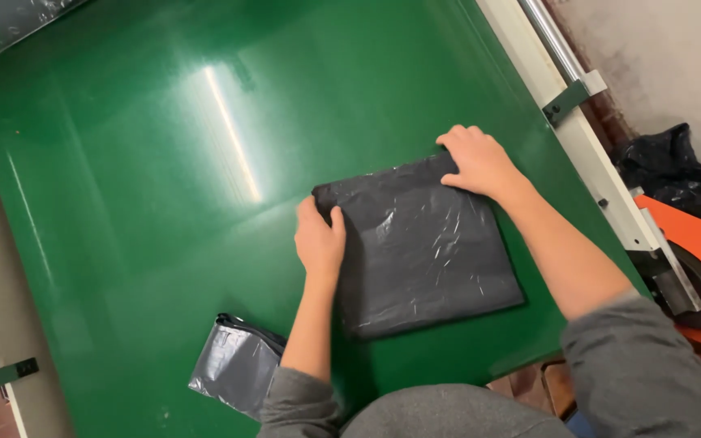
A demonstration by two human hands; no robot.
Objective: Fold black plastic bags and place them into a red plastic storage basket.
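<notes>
Head view: left hand [319, 241] and right hand [478, 162], grips loose, press a grey bag [423, 243]

A flat, square, dark grey plastic mailer [425, 247] lies on the green worktop [139, 203], its film creased and glossy. The left hand's fingers [311, 217] rest on its left edge near the far corner; the right hand's fingers [458, 154] press its far right corner. A second, smaller grey plastic package [233, 367], folded and crumpled, lies on the worktop well nearer the person than the left fingers, just left of that forearm.
</notes>
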